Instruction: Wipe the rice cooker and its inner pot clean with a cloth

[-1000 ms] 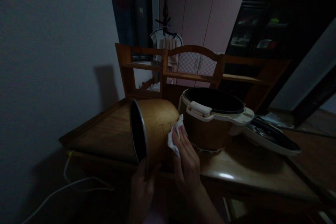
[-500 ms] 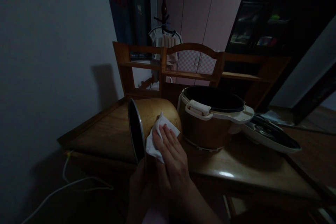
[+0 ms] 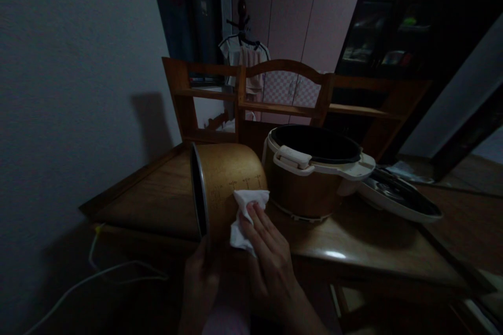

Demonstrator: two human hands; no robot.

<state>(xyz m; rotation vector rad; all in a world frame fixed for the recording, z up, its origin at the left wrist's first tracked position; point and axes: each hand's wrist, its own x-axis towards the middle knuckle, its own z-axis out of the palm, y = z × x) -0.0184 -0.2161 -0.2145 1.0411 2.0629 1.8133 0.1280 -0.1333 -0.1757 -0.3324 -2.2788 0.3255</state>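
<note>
A gold-coloured inner pot (image 3: 228, 167) of a cooker lies on its side at the desk's near edge, its dark mouth facing left and small markings along its outer wall. My left hand (image 3: 201, 272) grips the pot's rim from below, the fingers partly lost in shadow. My right hand (image 3: 269, 251) presses a folded white cloth (image 3: 242, 235), perhaps a paper tissue, against the pot's outer side with its fingers together. Just right of the pot stands the cooker body (image 3: 302, 193), gold with a cream rim and handle, its top uncovered and dark inside.
The cooker's lid (image 3: 396, 199) lies upside down on the wooden desk (image 3: 145, 209), right of the body. A wooden shelf rack (image 3: 283, 110) rises along the back. A white cord (image 3: 113, 269) hangs at the lower left, beside the wall (image 3: 78, 89).
My right hand and the white cloth have moved slightly right and down along the pot, uncovering more of its markings. My left hand stays at the rim. The whole view has shifted a little.
</note>
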